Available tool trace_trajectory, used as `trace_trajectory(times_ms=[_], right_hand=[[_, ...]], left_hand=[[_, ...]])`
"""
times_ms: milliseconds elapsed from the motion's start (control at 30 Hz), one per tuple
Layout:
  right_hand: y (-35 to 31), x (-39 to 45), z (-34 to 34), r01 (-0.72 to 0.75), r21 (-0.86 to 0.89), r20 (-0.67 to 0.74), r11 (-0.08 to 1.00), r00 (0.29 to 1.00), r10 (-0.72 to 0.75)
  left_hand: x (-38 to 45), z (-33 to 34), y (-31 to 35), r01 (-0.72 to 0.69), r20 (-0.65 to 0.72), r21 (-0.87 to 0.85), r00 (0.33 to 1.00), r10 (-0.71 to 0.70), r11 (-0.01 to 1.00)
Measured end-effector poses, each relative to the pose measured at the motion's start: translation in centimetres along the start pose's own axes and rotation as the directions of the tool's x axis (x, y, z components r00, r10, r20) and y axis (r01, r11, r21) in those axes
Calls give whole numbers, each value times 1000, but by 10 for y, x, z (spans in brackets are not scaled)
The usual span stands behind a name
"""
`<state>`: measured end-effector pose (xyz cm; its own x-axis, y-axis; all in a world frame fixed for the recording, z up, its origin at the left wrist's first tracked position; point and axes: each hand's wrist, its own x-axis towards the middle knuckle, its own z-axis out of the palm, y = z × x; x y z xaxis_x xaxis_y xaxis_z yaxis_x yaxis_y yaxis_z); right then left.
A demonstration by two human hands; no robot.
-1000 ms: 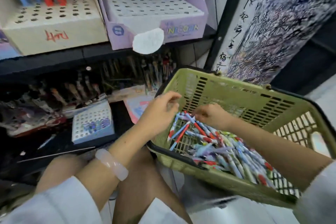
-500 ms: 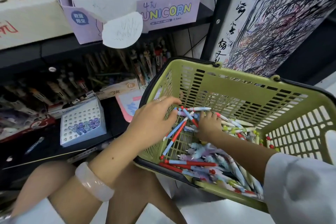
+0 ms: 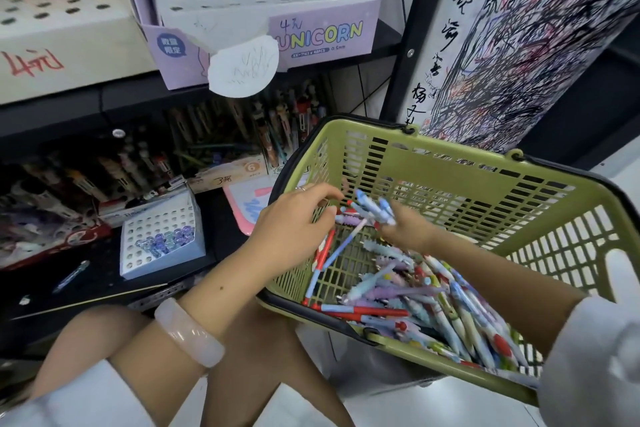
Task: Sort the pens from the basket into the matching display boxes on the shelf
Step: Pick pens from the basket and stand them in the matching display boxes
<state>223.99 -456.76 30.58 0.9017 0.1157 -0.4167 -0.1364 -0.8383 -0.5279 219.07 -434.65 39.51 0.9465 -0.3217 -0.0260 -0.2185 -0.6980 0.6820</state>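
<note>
A green plastic basket [image 3: 478, 180] holds a heap of many mixed pens [image 3: 415, 295], red-and-blue ones and pastel unicorn ones. My left hand [image 3: 294, 229] is inside the basket's left end, gripping a bunch of red-and-blue pens [image 3: 325, 253] that hang down from it. My right hand [image 3: 403, 230] pinches a few blue-and-white pens [image 3: 375, 210] lifted above the heap, close to the left hand. On the shelf above stands the purple Unicorn display box [image 3: 263, 3] with a holed white insert. Left of it is a cream display box [image 3: 59, 28] with red pens.
A small white holed box [image 3: 159, 236] with purple-capped pens sits on the lower black shelf, beside dark rows of other pens. A scribbled white board [image 3: 519, 45] leans at the right. My bare knees [image 3: 263, 357] are below the basket. A loose pen [image 3: 71, 276] lies on the lower shelf.
The view has tilted and closed in on the shelf. My right hand has lifted a few blue-and-white pens out of the heap toward my left hand, which keeps its bunch.
</note>
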Motion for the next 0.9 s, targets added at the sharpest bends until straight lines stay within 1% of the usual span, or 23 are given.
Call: trace_trajectory(times_ms=[67,133,167,233,267,300,367,400,433,467,500,533,600,633,700,767,833,900], right_hand=[[-14,-14,-15,57,271,-21,961,998,-53],[-30,-29,-25,122,510,-41,851,992,-117],[-38,-36,-29,141,620,-53,772,989,-138],[-57,-48,-34,155,792,-67,590,984,-168],[-66,-54,-36,154,848,-68,507,980,-185],[-75,-59,-37,155,886,-70,437,976,-206],[-89,-68,-37,176,931,-92,320,961,-260],[-95,-71,-38,189,942,-111,278,955,-276],[-100,-74,-39,200,947,-128,250,952,-278],[-104,-76,-41,204,952,-139,227,951,-275],[-106,-78,-43,206,956,-146,209,952,-270],[-108,-79,-45,211,956,-155,202,953,-261],[-112,-81,-49,229,953,-181,200,956,-229],[-114,-80,-50,233,956,-194,181,958,-211],[-119,-79,-50,229,967,-207,107,961,-183],[-124,-79,-50,225,973,-214,59,965,-153],[-128,-80,-51,224,975,-221,10,967,-130],[-130,-82,-57,252,966,-255,-52,963,-85]], left_hand=[[3,2,3,17,-6,-31,1000,-17,999],[5,6,10,78,18,-178,997,-77,981],[5,9,14,140,76,-271,989,-124,952],[5,15,25,304,265,-431,943,-203,850],[5,18,30,368,341,-511,916,-209,777],[5,21,35,402,385,-600,903,-190,691],[6,22,43,396,391,-761,912,-125,513],[6,20,46,389,386,-809,917,-100,440],[6,17,48,395,398,-834,914,-74,386],[5,13,49,403,415,-840,909,-49,362],[4,9,49,406,423,-837,905,-37,367],[4,6,48,398,418,-828,908,-38,394],[2,1,45,364,381,-801,922,-65,476],[1,0,44,336,355,-785,933,-67,520],[-1,-1,42,263,311,-763,950,-20,590],[-4,-1,42,218,289,-769,957,23,602],[-7,-2,43,205,270,-768,963,17,606],[-9,-3,40,182,243,-724,970,-1,666]])
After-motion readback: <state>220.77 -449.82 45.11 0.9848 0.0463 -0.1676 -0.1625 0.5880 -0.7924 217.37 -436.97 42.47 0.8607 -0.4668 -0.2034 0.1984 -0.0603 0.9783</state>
